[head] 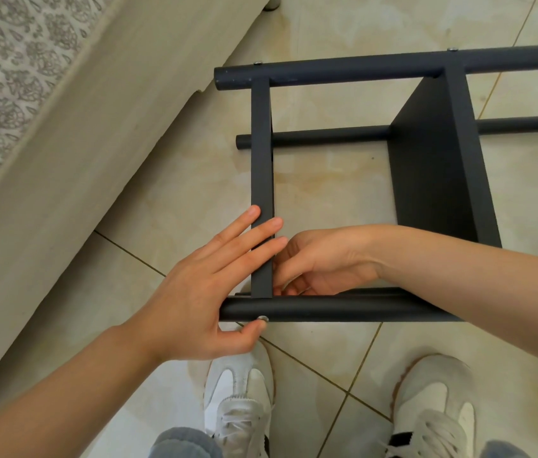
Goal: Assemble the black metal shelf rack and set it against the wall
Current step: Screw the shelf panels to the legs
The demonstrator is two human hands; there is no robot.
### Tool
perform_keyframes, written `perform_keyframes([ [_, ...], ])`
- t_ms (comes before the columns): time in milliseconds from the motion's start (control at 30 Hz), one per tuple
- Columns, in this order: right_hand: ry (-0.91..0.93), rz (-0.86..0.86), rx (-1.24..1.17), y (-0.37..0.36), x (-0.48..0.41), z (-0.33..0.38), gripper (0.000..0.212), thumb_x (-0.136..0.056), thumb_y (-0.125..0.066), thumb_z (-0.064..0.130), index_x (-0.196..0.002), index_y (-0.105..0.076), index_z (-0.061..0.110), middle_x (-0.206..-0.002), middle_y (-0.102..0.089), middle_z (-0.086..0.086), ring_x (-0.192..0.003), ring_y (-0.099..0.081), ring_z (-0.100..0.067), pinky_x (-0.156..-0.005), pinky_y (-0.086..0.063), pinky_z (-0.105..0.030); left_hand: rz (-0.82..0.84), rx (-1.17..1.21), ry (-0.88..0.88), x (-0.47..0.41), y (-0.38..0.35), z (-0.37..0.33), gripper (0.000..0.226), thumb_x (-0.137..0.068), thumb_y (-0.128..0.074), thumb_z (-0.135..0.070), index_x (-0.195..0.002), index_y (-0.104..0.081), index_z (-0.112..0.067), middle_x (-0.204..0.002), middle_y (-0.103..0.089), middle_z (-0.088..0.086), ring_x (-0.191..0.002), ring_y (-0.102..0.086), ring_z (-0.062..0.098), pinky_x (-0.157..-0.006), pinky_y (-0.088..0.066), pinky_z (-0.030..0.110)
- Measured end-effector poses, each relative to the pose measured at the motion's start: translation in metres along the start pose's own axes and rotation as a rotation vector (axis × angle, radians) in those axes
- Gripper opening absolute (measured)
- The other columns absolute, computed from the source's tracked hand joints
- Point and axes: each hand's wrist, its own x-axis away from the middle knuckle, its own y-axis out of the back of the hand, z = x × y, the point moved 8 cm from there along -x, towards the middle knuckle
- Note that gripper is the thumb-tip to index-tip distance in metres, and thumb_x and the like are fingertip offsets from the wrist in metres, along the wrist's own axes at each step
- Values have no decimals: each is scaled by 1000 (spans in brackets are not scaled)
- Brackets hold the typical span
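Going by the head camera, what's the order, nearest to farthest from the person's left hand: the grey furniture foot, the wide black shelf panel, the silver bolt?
1. The silver bolt, on the near tube, touched by the thumb of the left hand.
2. The wide black shelf panel, right of the hand, mid-frame.
3. The grey furniture foot, at the top edge.

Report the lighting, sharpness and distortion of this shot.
Head view: soft, even light, with only faint shadows of the rack on the floor tiles; head view: everything sharp, no motion blur on the left hand or right hand; head view: small glint on the screw; head view: wide-angle stretch toward the frame's corners.
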Motion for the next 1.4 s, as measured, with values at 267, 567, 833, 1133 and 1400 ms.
perform_keyframes([
  [267,-21,-68,63,2,-4,-2,36,-94,-59,4,-125,-56,-12,-99,-57,-19,-76,-57,-18,-81,-49,-30,0,7,-1,0,0,0,81,-80,-65,-40,-152,-38,-14,-165,-27,-2,-155,-17,25,-121,-22,22],
  [567,1,-35,27,1,0,0,28,-93,-58,2,-119,-61,-6,-99,-58,-18,-79,-59,-18,-86,-50,-33,0,7,-2,0,0,1,81,-80,-65,-40,-152,-39,-14,-165,-27,-3,-155,-16,24,-121,-23,22],
  [833,3,-64,62,2,0,0,32,-94,-60,5,-122,-59,-8,-99,-62,-16,-79,-61,-17,-83,-52,-30,-6,34,1,1,-1,1,82,-79,-66,-38,-153,-38,-15,-165,-27,-4,-155,-16,24,-119,-24,19],
  [1133,72,-55,258,4,23,8,18,-98,-56,12,-107,-70,5,-102,-70,-13,-93,-65,-21,-96,-51,-36,15,99,67,3,-3,4,84,-82,-63,-39,-157,-29,-26,-167,-16,-13,-156,-9,17,-108,-32,20],
  [1400,194,-348,570,5,54,19,19,-95,-61,28,-109,-74,30,-100,-74,17,-92,-67,6,-80,-49,-12,-106,356,240,23,-9,5,81,-86,-69,-25,-157,-30,-32,-166,-15,-21,-150,-25,2,-110,-37,15],
])
